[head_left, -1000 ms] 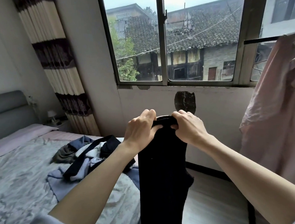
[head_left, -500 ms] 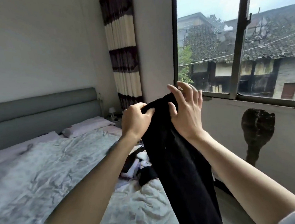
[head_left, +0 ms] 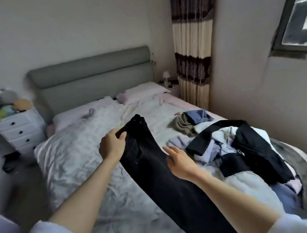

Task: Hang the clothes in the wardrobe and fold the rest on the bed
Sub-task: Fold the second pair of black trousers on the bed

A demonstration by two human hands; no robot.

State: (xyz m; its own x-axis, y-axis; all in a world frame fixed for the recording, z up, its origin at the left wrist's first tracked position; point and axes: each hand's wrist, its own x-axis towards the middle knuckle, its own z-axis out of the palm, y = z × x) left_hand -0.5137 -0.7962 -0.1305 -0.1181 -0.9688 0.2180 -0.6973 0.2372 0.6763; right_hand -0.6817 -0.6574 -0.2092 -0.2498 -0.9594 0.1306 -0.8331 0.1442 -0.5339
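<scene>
A pair of black trousers [head_left: 153, 168] hangs lengthwise over the bed [head_left: 75, 159], its waistband end pointing toward the headboard. My left hand [head_left: 112, 145] grips the waistband at its left edge, thumb on top. My right hand [head_left: 178, 160] lies on the right side of the trousers; its fingers run under the fabric edge, so its hold is unclear. To the right on the bed lies a heap of clothes [head_left: 230, 147]: black, white, lilac and blue pieces, with an olive garment [head_left: 182, 126] at its far end.
Two pillows [head_left: 141, 91] lie against the grey headboard [head_left: 90, 75]. A white chest of drawers [head_left: 21, 130] with soft toys stands left of the bed. A striped curtain [head_left: 193, 45] and a window [head_left: 299, 13] are at the right wall.
I have turned from the window toward the bed. The trousers came down from held upright to stretched low over the bed, and my right hand slid from the waistband down their right side.
</scene>
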